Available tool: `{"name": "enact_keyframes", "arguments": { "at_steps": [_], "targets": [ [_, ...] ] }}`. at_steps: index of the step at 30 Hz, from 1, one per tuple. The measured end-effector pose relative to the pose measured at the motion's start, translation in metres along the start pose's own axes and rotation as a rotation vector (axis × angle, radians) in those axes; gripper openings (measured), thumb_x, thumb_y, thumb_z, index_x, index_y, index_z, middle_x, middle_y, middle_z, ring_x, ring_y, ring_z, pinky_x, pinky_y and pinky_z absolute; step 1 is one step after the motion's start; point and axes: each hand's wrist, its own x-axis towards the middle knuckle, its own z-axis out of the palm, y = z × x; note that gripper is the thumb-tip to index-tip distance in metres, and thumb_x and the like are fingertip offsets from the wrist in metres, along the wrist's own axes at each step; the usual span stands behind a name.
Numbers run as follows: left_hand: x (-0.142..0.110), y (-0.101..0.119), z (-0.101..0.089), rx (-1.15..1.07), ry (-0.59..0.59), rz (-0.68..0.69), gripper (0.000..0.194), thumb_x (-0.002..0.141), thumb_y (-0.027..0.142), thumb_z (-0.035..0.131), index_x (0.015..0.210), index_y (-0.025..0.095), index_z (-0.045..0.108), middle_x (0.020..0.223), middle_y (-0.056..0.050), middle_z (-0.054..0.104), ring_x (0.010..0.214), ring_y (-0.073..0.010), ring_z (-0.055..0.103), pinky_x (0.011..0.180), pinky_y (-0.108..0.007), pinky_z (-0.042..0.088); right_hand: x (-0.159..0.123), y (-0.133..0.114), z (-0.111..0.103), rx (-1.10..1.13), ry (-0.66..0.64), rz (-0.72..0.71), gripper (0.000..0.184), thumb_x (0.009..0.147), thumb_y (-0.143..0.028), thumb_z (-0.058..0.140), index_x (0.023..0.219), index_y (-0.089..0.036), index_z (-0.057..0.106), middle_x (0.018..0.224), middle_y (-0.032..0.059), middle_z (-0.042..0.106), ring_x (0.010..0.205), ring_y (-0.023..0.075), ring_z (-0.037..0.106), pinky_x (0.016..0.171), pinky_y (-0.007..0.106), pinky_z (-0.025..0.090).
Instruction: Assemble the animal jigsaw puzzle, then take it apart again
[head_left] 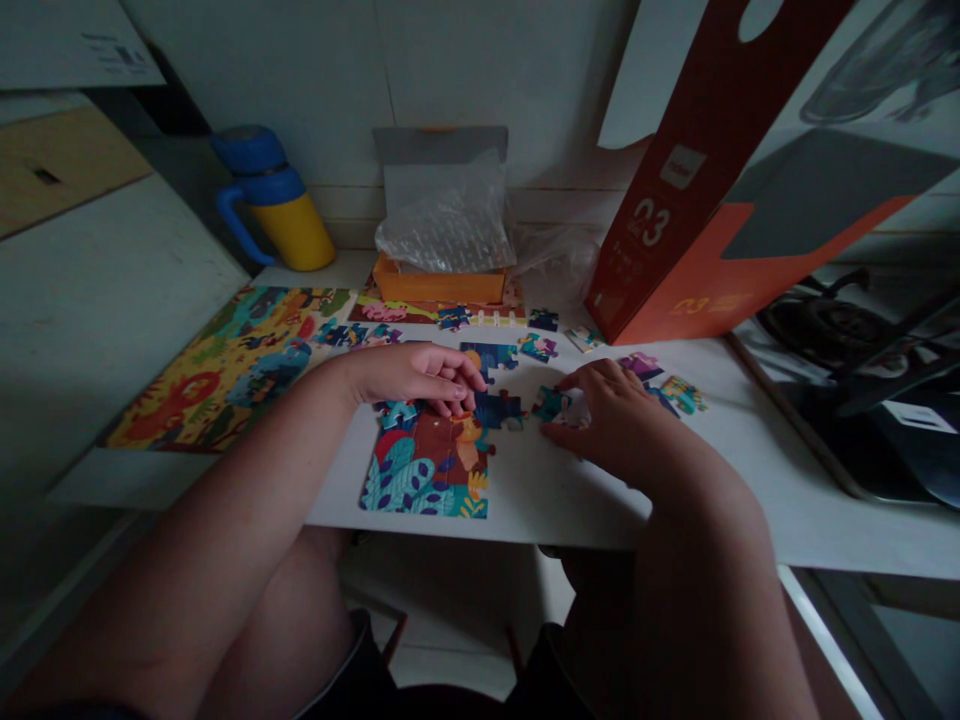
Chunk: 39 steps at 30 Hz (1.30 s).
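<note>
A partly joined jigsaw puzzle [427, 465] lies near the table's front edge, with blue leaves and a brown animal on it. Over its upper part rests my left hand [424, 375], fingers loosely bent and apart, holding nothing I can see; it hides some of the pieces beneath. Dark blue pieces [501, 410] stick out along the puzzle's right side. Just right of them, my right hand [611, 405] has its thumb and fingertips at the edges of a teal puzzle piece [553, 403], low over the table. Loose puzzle pieces [681, 395] lie beyond that hand.
A colourful picture sheet [217, 375] lies at the left. Behind stand a blue and yellow jug [289, 215], an orange open box [442, 286] with plastic wrap, and a tall orange carton [675, 260]. A black gas stove [847, 340] borders the table's right side.
</note>
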Motion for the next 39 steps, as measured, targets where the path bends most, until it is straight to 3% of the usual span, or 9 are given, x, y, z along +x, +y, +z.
{"name": "enact_keyframes", "arguments": {
  "at_steps": [4,8,13,20,26,39],
  "targets": [
    [0.000,0.000,0.001,0.004,0.012,-0.006,0.036,0.095,0.035,0.081,0.125,0.018,0.070,0.113,-0.011,0.080,0.094,-0.0155,0.077,0.085,-0.028,0.061,0.001,-0.004,-0.002,0.017,-0.031,0.001,0.046,0.088,-0.045,0.069,0.125,-0.018,0.067,0.137,0.0190,0.061,0.133,0.0405,0.057,0.111,0.059,0.048],
    [0.000,0.001,0.001,0.012,0.011,-0.005,0.036,0.095,0.036,0.081,0.125,0.018,0.069,0.113,-0.011,0.080,0.094,-0.0155,0.077,0.084,-0.028,0.061,0.001,-0.004,0.000,0.014,-0.017,0.007,0.058,0.088,-0.047,0.068,0.137,-0.016,0.062,0.142,0.0208,0.058,0.138,0.0423,0.053,0.111,0.058,0.047],
    [0.000,0.001,0.001,0.028,0.011,-0.003,0.035,0.096,0.035,0.079,0.125,0.018,0.070,0.113,-0.011,0.080,0.094,-0.0157,0.077,0.083,-0.027,0.061,0.001,-0.003,0.000,-0.013,-0.041,0.008,0.055,0.088,-0.049,0.067,0.134,-0.019,0.064,0.140,0.0191,0.058,0.137,0.0422,0.054,0.113,0.056,0.045],
    [0.000,-0.001,0.002,0.023,0.028,-0.013,0.033,0.097,0.034,0.078,0.125,0.020,0.070,0.113,-0.010,0.080,0.094,-0.0164,0.077,0.085,-0.029,0.061,0.001,-0.009,-0.005,-0.014,-0.065,0.021,0.055,0.083,-0.046,0.069,0.131,-0.020,0.062,0.142,0.0196,0.056,0.140,0.0443,0.051,0.116,0.061,0.041],
    [0.000,0.002,0.003,0.027,0.034,-0.017,0.033,0.095,0.033,0.079,0.125,0.020,0.071,0.113,-0.010,0.080,0.095,-0.0164,0.077,0.085,-0.029,0.061,-0.001,-0.008,-0.004,-0.023,-0.066,-0.013,0.058,0.086,-0.046,0.067,0.138,-0.021,0.061,0.144,0.0192,0.054,0.138,0.0440,0.050,0.112,0.060,0.042],
    [-0.001,0.005,0.004,0.025,0.052,-0.019,0.036,0.090,0.033,0.083,0.121,0.019,0.073,0.110,-0.011,0.081,0.092,-0.0173,0.078,0.081,-0.028,0.061,-0.003,-0.010,-0.006,0.022,-0.031,-0.016,0.049,0.082,-0.041,0.073,0.124,-0.021,0.056,0.133,0.0184,0.061,0.128,0.0432,0.058,0.102,0.056,0.049]
  ]
}}
